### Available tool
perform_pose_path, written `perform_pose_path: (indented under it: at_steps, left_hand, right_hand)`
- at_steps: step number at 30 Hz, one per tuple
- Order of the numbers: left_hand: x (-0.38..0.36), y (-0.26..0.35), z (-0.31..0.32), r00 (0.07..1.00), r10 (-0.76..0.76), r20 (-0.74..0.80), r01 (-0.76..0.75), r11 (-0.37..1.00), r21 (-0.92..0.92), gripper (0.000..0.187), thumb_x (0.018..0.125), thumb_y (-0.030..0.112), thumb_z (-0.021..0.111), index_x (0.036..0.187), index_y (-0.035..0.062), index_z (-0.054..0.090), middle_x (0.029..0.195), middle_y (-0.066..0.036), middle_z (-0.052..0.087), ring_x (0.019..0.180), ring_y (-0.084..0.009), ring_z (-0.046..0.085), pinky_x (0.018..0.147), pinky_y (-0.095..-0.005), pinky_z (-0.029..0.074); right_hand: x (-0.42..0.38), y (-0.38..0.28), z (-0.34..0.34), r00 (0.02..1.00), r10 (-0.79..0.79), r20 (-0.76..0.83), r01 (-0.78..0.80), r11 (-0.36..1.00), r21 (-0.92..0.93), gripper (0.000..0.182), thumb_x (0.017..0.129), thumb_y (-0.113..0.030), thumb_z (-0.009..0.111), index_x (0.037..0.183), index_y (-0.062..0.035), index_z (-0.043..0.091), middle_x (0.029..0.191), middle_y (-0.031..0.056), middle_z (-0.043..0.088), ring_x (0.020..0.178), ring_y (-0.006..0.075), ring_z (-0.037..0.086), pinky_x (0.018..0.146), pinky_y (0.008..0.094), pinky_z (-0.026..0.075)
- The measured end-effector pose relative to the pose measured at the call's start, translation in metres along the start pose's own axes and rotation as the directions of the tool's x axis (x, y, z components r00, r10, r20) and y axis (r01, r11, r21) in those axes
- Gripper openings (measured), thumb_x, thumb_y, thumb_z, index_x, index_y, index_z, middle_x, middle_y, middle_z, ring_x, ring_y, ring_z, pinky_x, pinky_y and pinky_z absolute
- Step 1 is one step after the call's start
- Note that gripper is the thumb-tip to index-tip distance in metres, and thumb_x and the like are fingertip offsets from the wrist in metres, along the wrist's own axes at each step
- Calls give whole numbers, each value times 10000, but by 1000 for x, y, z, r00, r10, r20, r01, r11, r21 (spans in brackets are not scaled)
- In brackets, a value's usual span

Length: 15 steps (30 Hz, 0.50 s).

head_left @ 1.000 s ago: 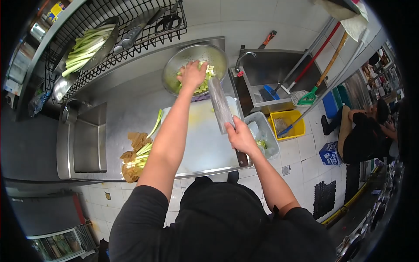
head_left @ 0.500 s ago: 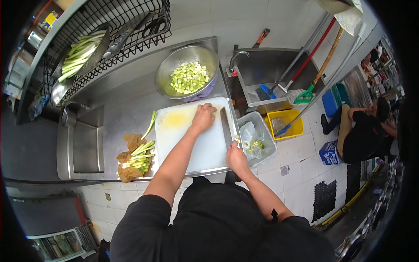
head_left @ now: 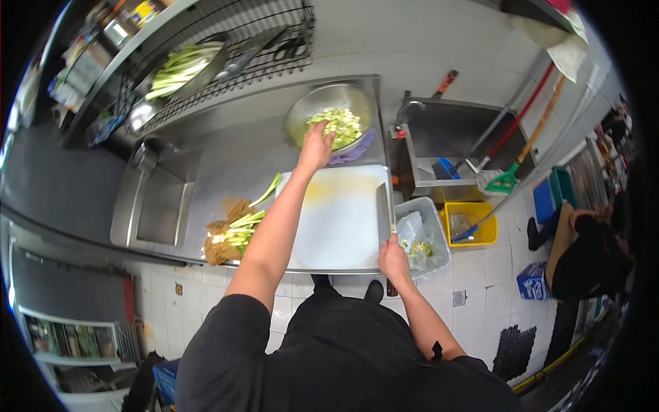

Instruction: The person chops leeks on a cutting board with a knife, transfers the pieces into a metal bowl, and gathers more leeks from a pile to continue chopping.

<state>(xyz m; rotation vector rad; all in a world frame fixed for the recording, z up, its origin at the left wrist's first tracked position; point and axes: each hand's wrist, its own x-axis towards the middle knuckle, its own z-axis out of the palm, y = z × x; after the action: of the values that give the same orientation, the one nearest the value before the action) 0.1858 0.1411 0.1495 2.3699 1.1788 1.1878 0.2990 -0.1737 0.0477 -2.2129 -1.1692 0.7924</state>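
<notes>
My left hand (head_left: 317,145) reaches over the near edge of a steel colander (head_left: 296,117), thumb and fingers apart beside pale green chopped pieces (head_left: 343,123); nothing is visible in its grasp. A knife (head_left: 382,209) is in my right hand (head_left: 394,261), its blade pointing away from me along the right side of the white cutting board (head_left: 336,226). Left of the board lie green stalks (head_left: 244,230) in brown paper (head_left: 218,253), with one loose stalk (head_left: 266,190) nearer its upper left corner.
A sink (head_left: 161,213) is at left; another (head_left: 446,127) holds cleaning tools. A lined grey bin (head_left: 439,250) and yellow bucket (head_left: 491,230) stand at right. Above is a wire rack (head_left: 274,65) with a bowl of stalks (head_left: 182,69). Another person (head_left: 590,257) is at far right.
My left hand has moved from the cutting board up to the colander. My right hand still holds the knife at the board's right side. The whole view has shifted.
</notes>
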Motion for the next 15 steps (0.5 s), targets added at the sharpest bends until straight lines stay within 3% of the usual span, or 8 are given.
perform_pose_path:
  at_steps: [2,4,8,10,12,13,15]
  left_hand:
    - [6,-17,-32,966,-89,245,100,994,-32,351,966,122,594,1291,-11,610,1346,-246,590,1257,-432,544,1077,-467,430]
    - [-5,-38,-70,958,-14,286,21,1000,-22,263,974,144,580,1179,12,680,1193,-216,685,1129,-407,635,977,-450,502]
    - [-51,-89,-153,784,-299,544,173,947,271,214,911,138,613,1055,17,716,1008,-195,731,976,-396,685,853,-444,533]
    - [-90,-133,-181,686,-426,590,223,895,387,214,878,157,633,1004,15,731,931,-180,740,926,-386,700,816,-432,540]
    - [-124,-165,-200,538,-475,696,244,878,411,272,831,195,680,1051,44,733,1044,-178,735,1009,-365,691,878,-420,538]
    - [-144,-178,-206,531,-473,703,247,880,406,272,831,195,680,1051,44,733,1044,-178,735,1009,-365,691,878,-420,538]
    - [-174,-199,-215,537,-384,751,90,911,402,392,784,208,718,1157,88,706,1205,-176,694,1142,-350,648,983,-416,514]
  right_hand:
    - [0,-1,0,1000,-5,13,5,1000,-12,276,1016,-202,467,1169,26,445,884,358,669,871,550,654,788,624,509]
    - [-1,-5,-1,999,-13,-29,12,999,-44,261,1008,-180,494,1141,44,472,875,355,665,858,541,650,764,609,509]
    - [-5,-9,-3,998,-52,-29,49,996,-75,229,1000,-162,503,1113,36,485,851,337,667,827,545,644,742,616,500]
    - [-9,-6,5,995,-86,-44,82,991,-105,226,998,-181,504,1118,6,465,817,332,666,796,533,652,707,616,509]
    - [-15,-14,6,994,-100,-52,98,994,-39,209,994,-173,504,1097,3,455,796,323,663,786,534,647,689,617,498]
    - [-16,-12,12,993,-100,-56,100,995,-12,195,986,-165,506,1074,2,457,776,316,657,777,533,644,680,616,489]
    - [-20,-22,18,996,-80,-48,79,996,-32,191,982,-162,508,1064,3,460,776,315,656,773,535,642,680,616,489]
